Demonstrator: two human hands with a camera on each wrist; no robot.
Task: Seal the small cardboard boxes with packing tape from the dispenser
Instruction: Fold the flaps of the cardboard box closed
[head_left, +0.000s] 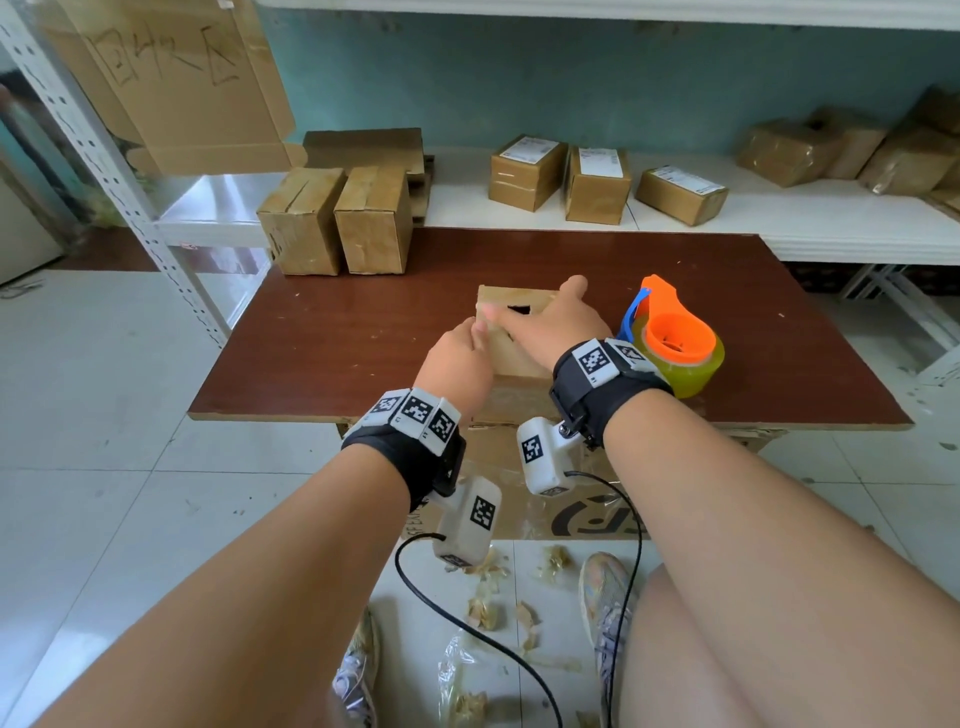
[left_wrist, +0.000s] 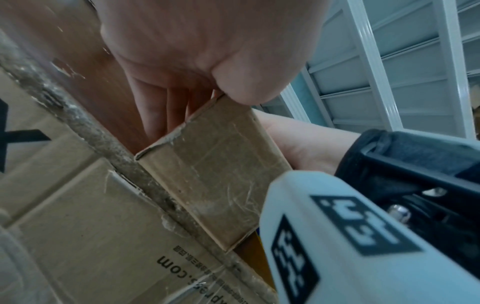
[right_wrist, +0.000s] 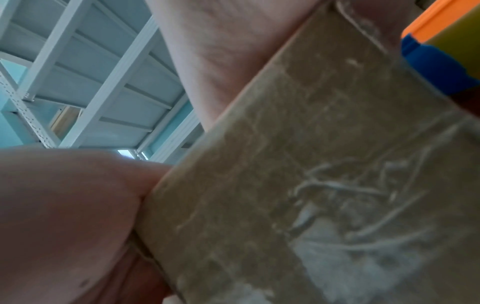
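Looking down past my knees, I see scraps of peeled tape (head_left: 485, 613) on the floor tiles by my shoes, and a big flattened carton (head_left: 571, 512) leaning under the desk's near edge.

Both my hands are on 1 small box (head_left: 511, 353) that sits at the near middle of the brown desk (head_left: 337, 338). My left hand (head_left: 457, 361) grips the box's left side: in the left wrist view the thumb (left_wrist: 244, 90) presses on the top edge while the fingers (left_wrist: 161, 111) lie down the far side, so the wall is pinched between them. My right hand (head_left: 558, 325) lies flat across the top with fingers spread and straight, the thumb reaching toward the far edge and a fingertip pointing left, just by a dark gap (head_left: 519, 309) between the top flaps. The right wrist view shows the palm against the box wall, whose surface carries old, scuffed tape.

Just right of the box, close beside my right wrist, the tape dispenser (head_left: 670, 332) rests on the desk: orange body, blue blade guard, yellowish roll. Neither hand touches it.

Farther back, at the desk's far left corner, 2 boxes (head_left: 335, 221) stand side by side, touching. Behind them lies a stack of flat cardboard (head_left: 363, 150). On the white shelf (head_left: 779, 223) beyond the desk stand 3 labelled boxes (head_left: 597, 176), and more taped boxes (head_left: 841, 145) sit at the far right.
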